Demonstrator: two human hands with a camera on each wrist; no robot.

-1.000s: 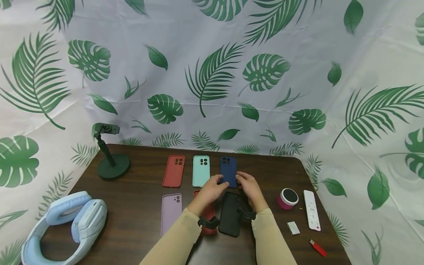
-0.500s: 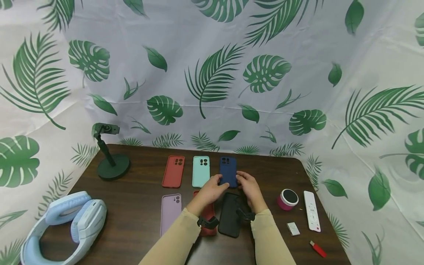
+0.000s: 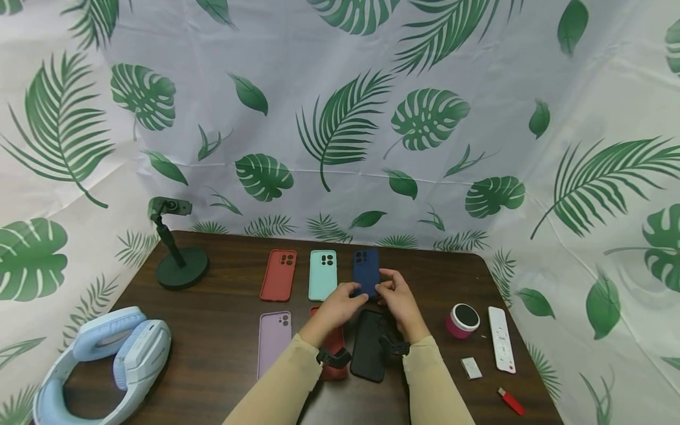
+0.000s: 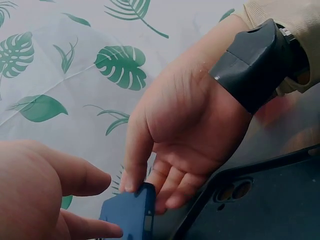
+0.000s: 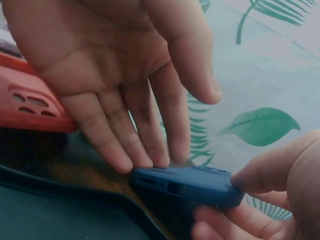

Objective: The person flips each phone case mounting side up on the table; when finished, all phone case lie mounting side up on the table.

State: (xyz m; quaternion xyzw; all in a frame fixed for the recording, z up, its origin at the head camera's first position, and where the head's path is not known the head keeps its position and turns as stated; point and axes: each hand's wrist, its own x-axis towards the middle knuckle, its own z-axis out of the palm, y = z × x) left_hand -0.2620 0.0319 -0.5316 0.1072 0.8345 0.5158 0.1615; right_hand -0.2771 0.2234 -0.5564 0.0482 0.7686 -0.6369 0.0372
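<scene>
A dark blue phone case (image 3: pixel 366 270) with a camera cutout lies in the back row, between both hands. My right hand (image 3: pixel 398 301) pinches its near right corner, thumb on one face and fingers beneath, as the right wrist view shows. The case's near end (image 5: pixel 190 185) tilts up there. My left hand (image 3: pixel 340 307) is at the opposite side, its fingers (image 5: pixel 150 135) straight with the tips right at the case's edge. Under the forearms lie a black phone case (image 3: pixel 368 348) and a red phone case (image 3: pixel 334 342), partly hidden by the left arm.
Left of the blue case lie a mint phone case (image 3: pixel 322 276) and another red case (image 3: pixel 278 275), with a lilac case (image 3: pixel 274 339) nearer. Headphones (image 3: pixel 143 354) and a black stand (image 3: pixel 180 265) are left. A jar (image 3: pixel 462 320), white power strip (image 3: pixel 501 339), white block (image 3: pixel 470 367) and red USB stick (image 3: pixel 511 401) are right.
My right hand has shifted slightly left and its fingers have closed on the blue case's near right corner. The left hand stays nearly in place.
</scene>
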